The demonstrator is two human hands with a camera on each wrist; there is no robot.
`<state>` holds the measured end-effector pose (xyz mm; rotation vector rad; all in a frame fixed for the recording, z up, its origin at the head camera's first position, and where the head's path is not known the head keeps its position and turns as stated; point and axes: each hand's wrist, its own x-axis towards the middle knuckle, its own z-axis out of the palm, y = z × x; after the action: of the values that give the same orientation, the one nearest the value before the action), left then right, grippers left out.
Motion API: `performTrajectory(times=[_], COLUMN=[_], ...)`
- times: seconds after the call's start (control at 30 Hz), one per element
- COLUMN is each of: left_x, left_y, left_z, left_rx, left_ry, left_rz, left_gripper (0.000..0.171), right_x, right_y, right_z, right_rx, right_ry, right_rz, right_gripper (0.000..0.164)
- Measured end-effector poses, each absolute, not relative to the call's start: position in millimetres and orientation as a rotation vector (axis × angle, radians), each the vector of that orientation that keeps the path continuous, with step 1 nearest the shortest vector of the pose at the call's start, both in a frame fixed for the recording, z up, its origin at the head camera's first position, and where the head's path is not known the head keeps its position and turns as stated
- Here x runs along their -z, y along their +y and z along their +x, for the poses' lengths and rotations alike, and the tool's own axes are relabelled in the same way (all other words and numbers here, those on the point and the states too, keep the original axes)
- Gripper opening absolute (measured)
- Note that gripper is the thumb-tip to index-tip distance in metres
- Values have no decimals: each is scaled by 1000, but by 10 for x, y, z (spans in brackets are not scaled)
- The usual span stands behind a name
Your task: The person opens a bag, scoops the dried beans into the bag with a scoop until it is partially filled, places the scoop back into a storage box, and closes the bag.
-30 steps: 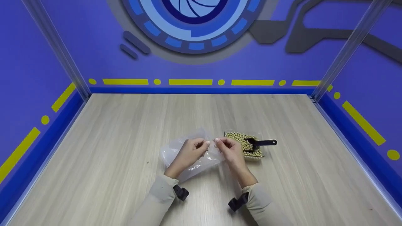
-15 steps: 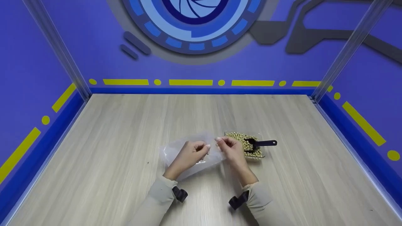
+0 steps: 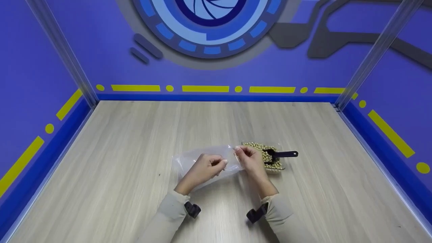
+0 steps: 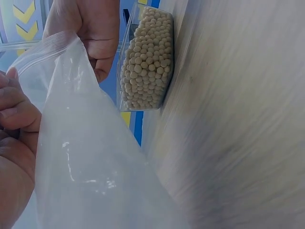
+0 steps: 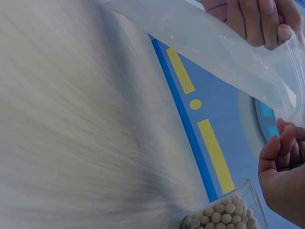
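Note:
A translucent zip-lock bag (image 3: 219,151) hangs tilted between my two hands, just above the table. My left hand (image 3: 206,167) pinches its zip edge with thumb and fingers, as the right wrist view also shows. The other end of that edge is pinched between thumb and finger of my right hand (image 3: 252,161). In the left wrist view the bag (image 4: 95,152) looks flat, with nothing visible inside. Just right of my right hand stands a clear container (image 4: 170,47) of small, round, pale beans (image 4: 147,62). A black scoop (image 3: 286,154) lies in the beans, handle pointing right.
A light wood-grain table (image 3: 135,141) lies under everything. Blue panels (image 3: 202,76) with yellow marks enclose its back and sides, with metal posts (image 3: 366,57) at the corners. Each sleeve carries a black wrist camera (image 3: 193,210).
The bag's upper edge has shifted slightly right and straightened between my hands. My left hand has dropped slightly; my right has moved a little right. The container and scoop stay put.

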<state>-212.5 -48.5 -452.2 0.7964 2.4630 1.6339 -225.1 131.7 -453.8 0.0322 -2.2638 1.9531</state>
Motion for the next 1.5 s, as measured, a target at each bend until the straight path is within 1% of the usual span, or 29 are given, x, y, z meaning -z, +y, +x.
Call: performTrajectory(times=[0.13,0.27,0.47,0.8,1.07,1.23,1.5], left_x=[4532,4528,4505,4463,4475,4468,4475], left_y=[-513,-546,-593,-670,-647,-641,-623], left_z=[-2118,-2112,-2108,-2097,-2130,-2141,-2174], left_rx=[-1658,-1683,-1682,-1654,-1622,-1614,-1597], left_ry=[2433,2400,2361,2351,2484,2595,2850], left_rz=[799,829,860,878,912,946,981], left_gripper=[31,33,34,35,29,25,13], right_x=[4676,4733,4746,4745,4750,4749,4736], right_y=[1354,1376,1393,1410,1414,1404,1382], right_z=[-2340,-2378,-2394,-2387,-2381,-2362,-2343], right_rx=[-1952,-1958,-1971,-2004,-1964,-1957,-1952], right_ry=[-2259,-2243,-2235,-2215,-2220,-2194,-2198], right_rz=[20,-7,-93,-54,-33,-2,32], right_gripper=[23,22,20,23,25,23,23])
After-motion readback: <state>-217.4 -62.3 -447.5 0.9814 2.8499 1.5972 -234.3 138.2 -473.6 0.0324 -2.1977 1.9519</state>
